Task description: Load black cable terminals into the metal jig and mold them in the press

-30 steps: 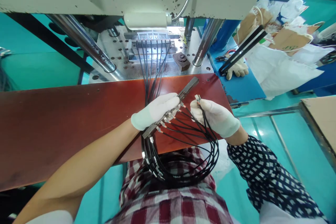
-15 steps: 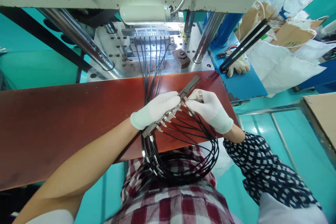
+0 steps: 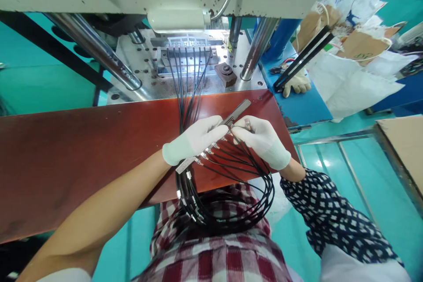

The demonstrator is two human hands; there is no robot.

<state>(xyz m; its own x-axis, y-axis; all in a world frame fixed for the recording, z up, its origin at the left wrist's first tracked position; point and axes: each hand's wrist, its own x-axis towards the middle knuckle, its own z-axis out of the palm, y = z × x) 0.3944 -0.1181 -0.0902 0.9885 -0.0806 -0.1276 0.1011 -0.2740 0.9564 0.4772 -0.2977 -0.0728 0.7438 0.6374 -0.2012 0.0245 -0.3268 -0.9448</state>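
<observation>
My left hand (image 3: 198, 136), in a white glove, is closed around a flat metal bar (image 3: 240, 109) held at a slant above the brown board. Several small metal cable connectors (image 3: 205, 155) sit in a row along the bar's near side. My right hand (image 3: 261, 139), also gloved, pinches a black cable at its connector end against the bar, close to my left thumb; the fingertips partly hide that end. From the connectors, black cables (image 3: 231, 158) loop round to a thick coil (image 3: 228, 224) hanging over the board's front edge against a checked garment.
A brown board (image 3: 82, 141) lies before a press with a drilled metal bed (image 3: 142, 75). More cables (image 3: 187, 75) run from a metal mould (image 3: 185, 59) there. Steel pillars (image 3: 259, 48) flank it. At right, a glove (image 3: 297, 84) lies on a blue surface (image 3: 307, 105) beside white sacks (image 3: 350, 83).
The bar tilts slightly flatter, its far end lower. Both hands stay at the bar, the left thumb now further over the connectors. The whole view has shifted a little.
</observation>
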